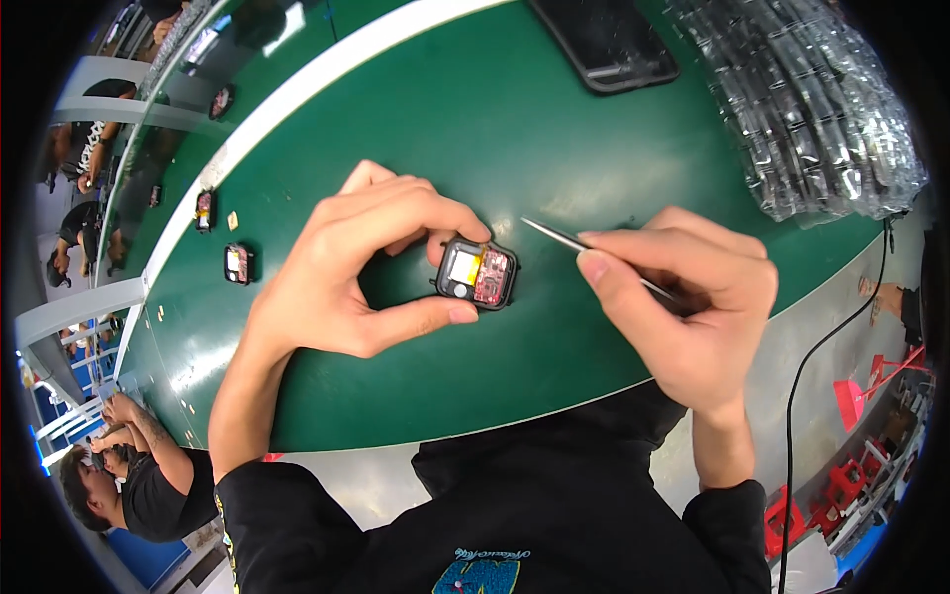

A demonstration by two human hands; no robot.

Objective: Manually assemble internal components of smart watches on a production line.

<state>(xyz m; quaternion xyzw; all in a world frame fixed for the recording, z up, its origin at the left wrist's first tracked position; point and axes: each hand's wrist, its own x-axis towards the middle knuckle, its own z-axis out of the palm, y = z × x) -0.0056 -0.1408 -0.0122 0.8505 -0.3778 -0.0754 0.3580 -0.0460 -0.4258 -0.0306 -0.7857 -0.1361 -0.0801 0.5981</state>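
Between the thumb and fingers of my left hand [361,262] is a small black watch-like case [478,273], its inside facing up. A silvery battery with a yellow strip and a reddish circuit board show in it. My right hand [693,297] pinches a pair of metal tweezers [554,234], whose tip points up and left, apart from the case. Two similar cases, one near [237,263] and one farther off [205,210], lie on the green table to the left of my left hand.
A black phone-like device [614,49] lies at the far side. Clear plastic packs [802,109] are piled at the far right, near a black cable [821,346]. A white strip [257,109] crosses the green table [396,396]. A person [148,475] sits at the left.
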